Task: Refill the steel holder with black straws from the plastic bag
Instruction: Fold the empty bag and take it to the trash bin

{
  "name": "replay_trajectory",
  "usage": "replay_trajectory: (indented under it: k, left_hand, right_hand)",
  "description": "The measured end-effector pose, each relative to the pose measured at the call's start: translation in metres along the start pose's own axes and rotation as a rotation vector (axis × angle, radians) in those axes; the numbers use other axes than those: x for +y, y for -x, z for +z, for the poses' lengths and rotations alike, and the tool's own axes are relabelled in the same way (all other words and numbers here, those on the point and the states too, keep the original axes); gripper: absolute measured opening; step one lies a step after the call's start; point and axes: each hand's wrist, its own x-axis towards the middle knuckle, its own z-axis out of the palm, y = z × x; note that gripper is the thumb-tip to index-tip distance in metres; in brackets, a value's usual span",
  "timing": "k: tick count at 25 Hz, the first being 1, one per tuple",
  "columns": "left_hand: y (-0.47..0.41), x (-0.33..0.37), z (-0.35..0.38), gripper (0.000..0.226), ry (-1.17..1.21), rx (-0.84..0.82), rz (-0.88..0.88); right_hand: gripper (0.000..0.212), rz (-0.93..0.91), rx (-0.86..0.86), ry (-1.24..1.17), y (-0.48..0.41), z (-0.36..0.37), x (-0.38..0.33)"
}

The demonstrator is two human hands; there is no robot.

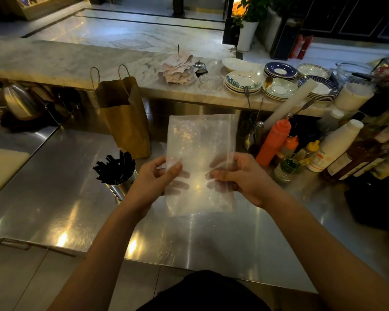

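A clear plastic bag (200, 144) is held upright and flat above the steel counter (61, 194); no straws show inside it. My left hand (153, 178) pinches its left edge and my right hand (238, 176) pinches its right edge, fingers behind the film. To the left of my left hand stands the steel holder (119, 187), filled with several black straws (115, 167) that fan out at its top.
A brown paper bag (124, 115) stands behind the holder. Sauce bottles (274, 142), jars and taller bottles crowd the right side. Stacked plates (243, 83), a bell and paper slips sit on the marble ledge behind. A kettle is at far left.
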Motion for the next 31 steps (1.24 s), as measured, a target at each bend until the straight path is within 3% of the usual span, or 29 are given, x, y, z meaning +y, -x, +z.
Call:
replay_trajectory:
  k: [6,18,25,31]
  left_hand:
    - [-0.002,0.005,-0.001,0.016,-0.03,0.014,0.093]
    - [0.0,0.014,-0.007,0.033,0.009,-0.221,0.03]
    - [-0.007,0.01,-0.009,0.023,0.044,-0.21,0.021]
    - [-0.006,0.018,-0.013,0.026,0.016,-0.27,0.139]
  right_hand:
    - [0.031,0.013,-0.007,-0.038,0.003,-0.001,-0.011]
    - [0.03,-0.005,-0.103,-0.027,0.003,-0.016,-0.013]
    - [0.03,-0.035,-0.096,0.027,0.002,-0.021,-0.017]
    - [0.025,-0.09,-0.135,0.021,0.0,-0.028,-0.021]
